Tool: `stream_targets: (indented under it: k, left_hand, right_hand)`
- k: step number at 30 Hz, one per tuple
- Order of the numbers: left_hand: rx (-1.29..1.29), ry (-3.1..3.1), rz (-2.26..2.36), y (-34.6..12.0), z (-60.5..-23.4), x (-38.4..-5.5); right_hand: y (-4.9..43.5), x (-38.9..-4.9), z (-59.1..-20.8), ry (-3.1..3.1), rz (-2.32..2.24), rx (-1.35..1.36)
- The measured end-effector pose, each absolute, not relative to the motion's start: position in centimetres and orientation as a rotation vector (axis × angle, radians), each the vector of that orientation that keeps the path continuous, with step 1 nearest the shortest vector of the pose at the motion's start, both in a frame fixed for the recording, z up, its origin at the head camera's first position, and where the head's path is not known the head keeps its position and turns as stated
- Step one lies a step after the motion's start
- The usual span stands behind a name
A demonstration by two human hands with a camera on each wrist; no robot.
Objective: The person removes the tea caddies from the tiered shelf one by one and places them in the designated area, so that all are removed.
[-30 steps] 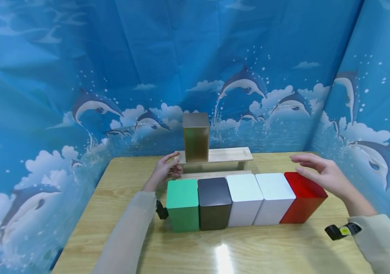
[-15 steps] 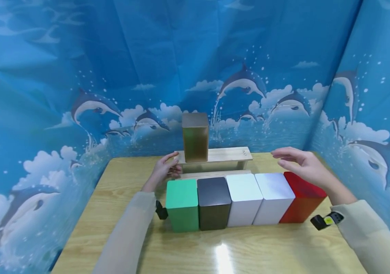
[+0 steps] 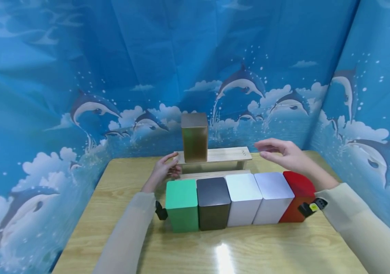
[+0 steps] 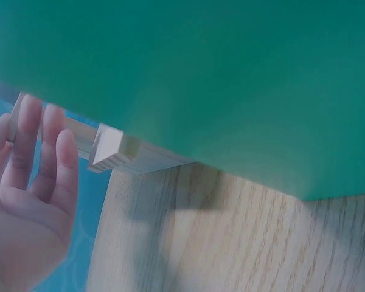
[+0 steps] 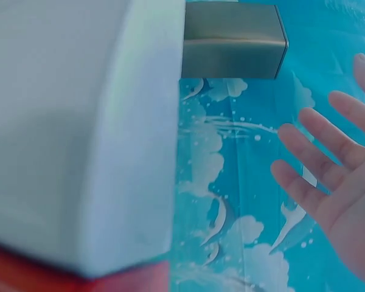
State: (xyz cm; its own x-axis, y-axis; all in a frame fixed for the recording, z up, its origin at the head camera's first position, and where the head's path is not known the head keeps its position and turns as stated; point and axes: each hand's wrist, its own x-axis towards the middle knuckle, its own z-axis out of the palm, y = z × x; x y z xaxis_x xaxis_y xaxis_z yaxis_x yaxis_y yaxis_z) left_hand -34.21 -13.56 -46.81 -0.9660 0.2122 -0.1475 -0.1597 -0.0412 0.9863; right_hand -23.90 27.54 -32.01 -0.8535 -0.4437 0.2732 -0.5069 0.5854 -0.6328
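A two-step wooden rack [image 3: 229,154] stands at the back of the table. My left hand [image 3: 164,168] pinches the left end of its upper board between thumb and index finger, and the left wrist view shows the board's edge there. Toward the left of that board stands a bronze-coloured metal box [image 3: 195,139], upright. My right hand [image 3: 280,154] hovers in the air to the right of the rack, fingers relaxed and slightly bent, holding nothing. Beneath its wrist is a red box [image 3: 295,198], partly hidden by the wrist camera.
In front of the rack, a row of boxes runs side by side: green [image 3: 182,205], black [image 3: 214,203], a white box [image 3: 244,199], another white box [image 3: 273,198], then the red one. A blue dolphin-print curtain [image 3: 167,76] walls in the wooden table [image 3: 195,251].
My right hand has moved left and slightly away from me, from above the red box toward the rack's right end. The left hand and the boxes have stayed put.
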Motion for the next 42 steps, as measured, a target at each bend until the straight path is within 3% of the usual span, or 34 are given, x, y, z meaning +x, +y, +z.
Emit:
stream_targets:
  k: [21,42]
  left_hand:
    - [0.053,1.984,2.128,-13.5,-46.8,-34.1]
    - [0.091,1.947,2.077,-13.5,-44.8,-32.8]
  right_hand:
    - [21.6,-28.5,-30.0,-2.702,1.272,0.981]
    - [17.7,-33.4,-29.2,-2.709,1.343,0.826]
